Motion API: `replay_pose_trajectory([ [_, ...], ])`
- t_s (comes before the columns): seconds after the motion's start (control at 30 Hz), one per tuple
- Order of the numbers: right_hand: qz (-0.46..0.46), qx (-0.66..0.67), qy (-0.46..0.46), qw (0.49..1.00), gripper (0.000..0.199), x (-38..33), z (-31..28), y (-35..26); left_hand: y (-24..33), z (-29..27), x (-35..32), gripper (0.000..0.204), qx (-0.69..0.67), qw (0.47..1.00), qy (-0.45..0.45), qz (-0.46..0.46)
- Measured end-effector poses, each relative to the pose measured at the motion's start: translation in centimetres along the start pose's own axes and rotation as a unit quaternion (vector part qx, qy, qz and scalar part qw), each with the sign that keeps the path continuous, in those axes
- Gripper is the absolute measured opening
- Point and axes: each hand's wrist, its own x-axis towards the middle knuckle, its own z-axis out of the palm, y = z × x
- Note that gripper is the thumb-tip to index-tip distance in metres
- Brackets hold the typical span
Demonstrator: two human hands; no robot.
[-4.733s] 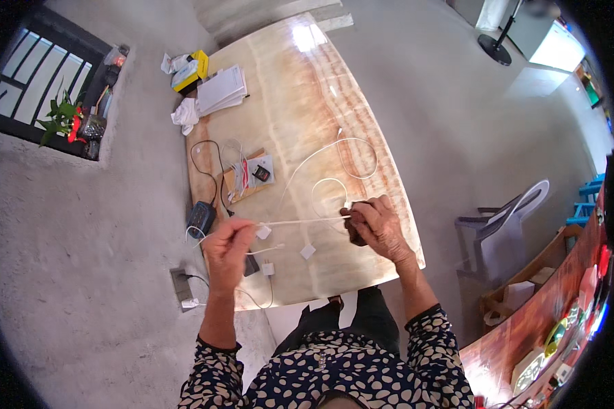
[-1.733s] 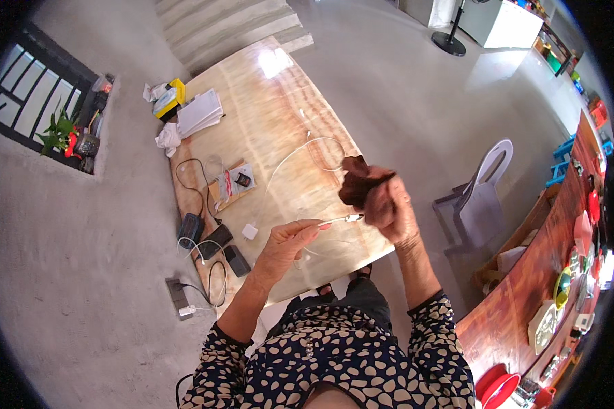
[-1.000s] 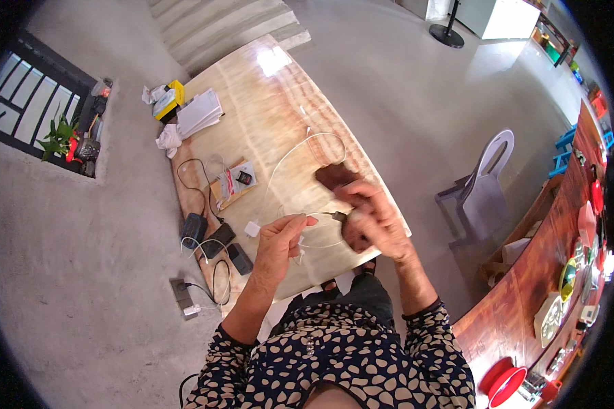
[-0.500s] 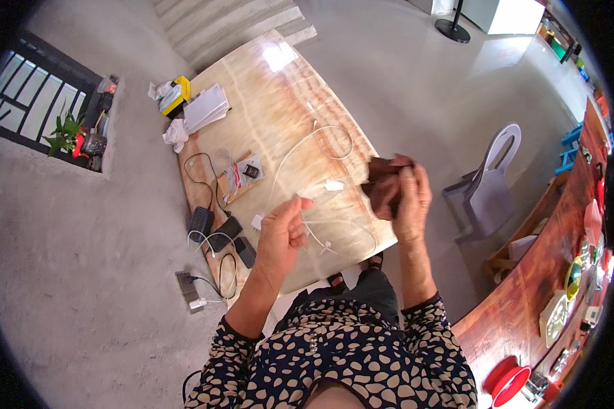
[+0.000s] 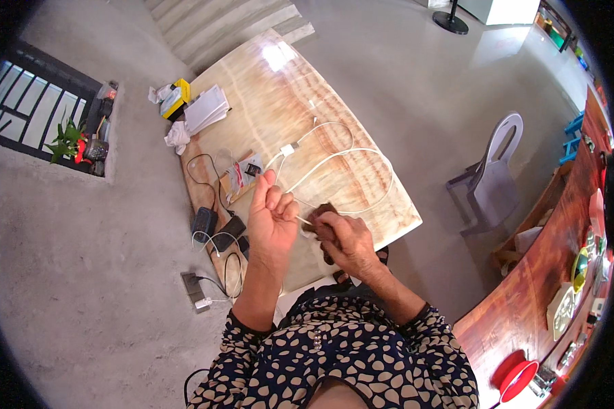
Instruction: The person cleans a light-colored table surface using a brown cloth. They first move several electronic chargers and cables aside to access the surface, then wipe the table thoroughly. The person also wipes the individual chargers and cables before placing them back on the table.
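My left hand (image 5: 273, 221) is closed on a white charging cable (image 5: 348, 150) above the near part of the marble-patterned table (image 5: 266, 82). A white connector (image 5: 288, 149) sticks out past its fingertips. Bunched in my right hand (image 5: 351, 243) is a dark brown cloth (image 5: 322, 213), pressed around the cable just right of my left hand. From there the cable loops out over the table's right side and back. How the cloth wraps the cable is partly hidden by my right fingers.
Black power adapters (image 5: 226, 234) and cords lie at the table's left edge, near a wall socket (image 5: 196, 292). A clear packet (image 5: 239, 176), white papers (image 5: 207, 109) and a yellow box (image 5: 176, 99) sit farther back. A plastic chair (image 5: 494, 180) stands right of the table.
My right hand has brought the brown cloth left and down onto the cable beside my left hand. My left hand has turned and risen slightly, and the cable loop has shifted right.
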Motion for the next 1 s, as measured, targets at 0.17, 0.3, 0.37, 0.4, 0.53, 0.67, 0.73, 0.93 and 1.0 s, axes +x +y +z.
replay_pose_trajectory([
  [0.17, 0.175, 0.352, 0.086, 0.915, 0.032, -2.1, -2.1, 3.2, 1.9, -0.7, -0.4, 0.021, 0.057, 0.996, 0.053, 0.043],
  [0.3, 0.194, 0.395, 0.086, 0.894, 0.037, 0.0, -3.9, 1.2, 0.3, -1.5, -0.5, 0.023, 0.108, 0.988, 0.108, 0.023],
  [0.37, 0.037, 0.099, 0.053, 0.993, 0.037, 1.7, -2.0, 0.4, -1.3, -2.2, -0.5, 0.023, 0.086, 0.993, 0.084, -0.009],
  [0.4, -0.074, -0.001, 0.043, 0.996, 0.037, 3.1, -1.2, -0.7, -2.1, -2.3, -0.4, 0.024, 0.072, 0.995, 0.072, -0.024],
  [0.53, -0.004, -0.056, -0.016, 0.998, 0.035, 2.6, 0.9, 2.3, -2.6, -1.9, -1.1, 0.024, 0.129, 0.987, 0.047, -0.078],
  [0.67, 0.022, -0.098, 0.029, 0.995, 0.032, -0.2, 0.0, 7.8, -2.9, -4.3, -1.7, 0.022, 0.378, 0.920, 0.056, -0.088],
  [0.73, 0.172, -0.028, 0.007, 0.985, 0.036, -2.0, -1.4, 9.1, -4.2, -6.6, -1.7, 0.024, 0.518, 0.853, 0.027, 0.053],
  [0.93, 0.372, 0.078, 0.046, 0.924, 0.031, -6.9, -2.8, 13.8, -5.8, -14.6, -0.4, 0.016, 0.835, 0.479, -0.028, 0.269],
  [1.0, 0.417, 0.124, 0.047, 0.899, 0.028, -7.3, -2.8, 14.1, -6.2, -17.1, -0.1, 0.017, 0.862, 0.434, -0.053, 0.257],
])
